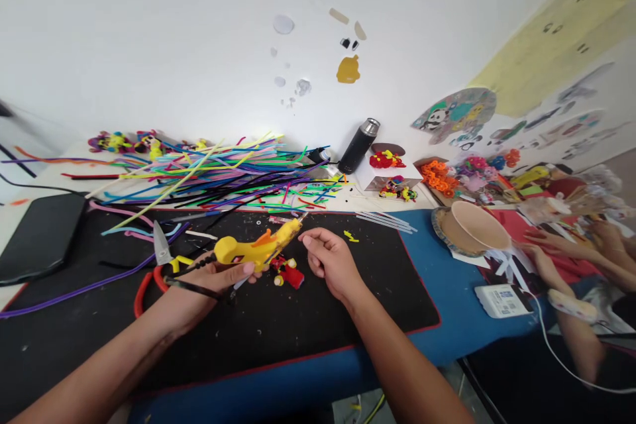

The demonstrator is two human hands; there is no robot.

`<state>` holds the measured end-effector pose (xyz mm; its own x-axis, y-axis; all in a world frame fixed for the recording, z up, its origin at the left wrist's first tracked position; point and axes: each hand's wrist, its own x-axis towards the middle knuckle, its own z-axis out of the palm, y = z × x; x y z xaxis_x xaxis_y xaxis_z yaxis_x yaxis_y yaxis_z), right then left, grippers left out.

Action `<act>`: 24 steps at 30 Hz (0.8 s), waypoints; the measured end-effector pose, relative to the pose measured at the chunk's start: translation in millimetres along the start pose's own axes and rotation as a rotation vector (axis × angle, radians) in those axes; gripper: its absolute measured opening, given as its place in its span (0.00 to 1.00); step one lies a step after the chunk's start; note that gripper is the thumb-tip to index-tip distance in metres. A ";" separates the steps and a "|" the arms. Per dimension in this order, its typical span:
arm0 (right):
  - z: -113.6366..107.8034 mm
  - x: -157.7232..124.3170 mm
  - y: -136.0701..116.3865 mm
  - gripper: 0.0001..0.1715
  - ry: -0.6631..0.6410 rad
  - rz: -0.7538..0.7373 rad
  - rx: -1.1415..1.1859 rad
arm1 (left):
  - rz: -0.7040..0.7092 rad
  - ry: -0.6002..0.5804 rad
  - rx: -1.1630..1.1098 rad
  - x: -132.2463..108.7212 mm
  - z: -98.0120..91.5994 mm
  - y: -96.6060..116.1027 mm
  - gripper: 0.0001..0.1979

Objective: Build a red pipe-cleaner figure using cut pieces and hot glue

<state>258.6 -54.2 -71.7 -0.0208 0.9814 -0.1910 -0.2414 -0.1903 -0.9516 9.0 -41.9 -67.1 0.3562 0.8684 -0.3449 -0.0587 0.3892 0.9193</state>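
Note:
My left hand (226, 278) is wrapped round a yellow hot glue gun (248, 250), its nozzle pointing up and to the right. Just right of the nozzle is my right hand (330, 262), thumb and forefinger pinched together; whatever they hold, if anything, is too small to make out. Between my hands, a small red figure with yellow-white ends (288, 273) lies on the black mat (348, 308). Left of the glue gun are scissors (161, 248) with red and yellow handles, partly hidden by my left forearm. A small yellow piece (350, 236) lies right of my right hand.
Loose pipe cleaners (238, 169) are heaped along the back. A phone (42, 235) lies at left. At the back stand a black flask (358, 146) and a white box (392, 175) with small figures. Glue sticks (387, 222) and a bowl (479, 225) are right, near another person's hands (546, 248).

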 end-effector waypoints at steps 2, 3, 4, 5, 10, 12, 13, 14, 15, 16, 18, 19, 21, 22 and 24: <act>5.4 -1.4 -0.4 0.19 -0.015 0.009 0.021 | -0.033 -0.003 -0.043 -0.5 0.2 3.1 0.21; 8.0 -1.8 -0.5 0.19 -0.022 0.013 0.029 | -0.047 -0.008 -0.069 -0.6 -0.1 4.4 0.22; 10.5 -2.0 -0.6 0.20 -0.030 0.016 0.034 | -0.058 -0.012 -0.099 -0.4 -0.8 5.1 0.22; 12.9 -1.9 -0.6 0.20 -0.037 0.018 0.038 | -0.069 -0.018 -0.129 0.0 -1.6 5.2 0.22; 22.7 0.6 0.5 0.20 -0.058 0.024 0.067 | -0.108 -0.037 -0.249 2.1 -4.9 1.8 0.21; 25.3 1.6 1.1 0.20 -0.054 0.025 0.089 | -0.125 -0.039 -0.280 2.1 -4.8 1.1 0.22; 26.4 1.9 1.3 0.20 -0.051 0.027 0.097 | -0.134 -0.039 -0.291 2.0 -4.5 1.1 0.22; 27.2 2.2 1.5 0.20 -0.049 0.031 0.101 | -0.142 -0.039 -0.297 2.0 -4.2 1.2 0.22; 28.0 2.4 1.6 0.20 -0.047 0.033 0.105 | -0.147 -0.038 -0.300 2.0 -3.8 1.3 0.22; 28.7 2.5 1.8 0.20 -0.045 0.034 0.107 | -0.148 -0.036 -0.302 2.1 -3.5 1.4 0.22; 29.9 2.8 2.3 0.20 -0.043 0.033 0.107 | -0.147 -0.035 -0.305 2.5 -2.9 1.3 0.21; 30.4 2.9 2.7 0.20 -0.042 0.031 0.108 | -0.148 -0.035 -0.307 2.8 -2.8 1.0 0.21; 31.0 3.3 3.6 0.20 -0.039 0.028 0.103 | -0.151 -0.035 -0.312 3.3 -3.0 0.1 0.21; 31.2 3.4 4.0 0.20 -0.037 0.028 0.101 | -0.154 -0.036 -0.311 3.5 -3.3 -0.4 0.21; 31.5 3.6 4.7 0.21 -0.036 0.032 0.096 | -0.157 -0.036 -0.308 3.9 -4.2 -1.2 0.21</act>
<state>226.8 -50.8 -69.3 -0.0649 0.9754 -0.2107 -0.3314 -0.2202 -0.9174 6.6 -37.7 -70.3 0.4159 0.7810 -0.4659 -0.2774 0.5969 0.7528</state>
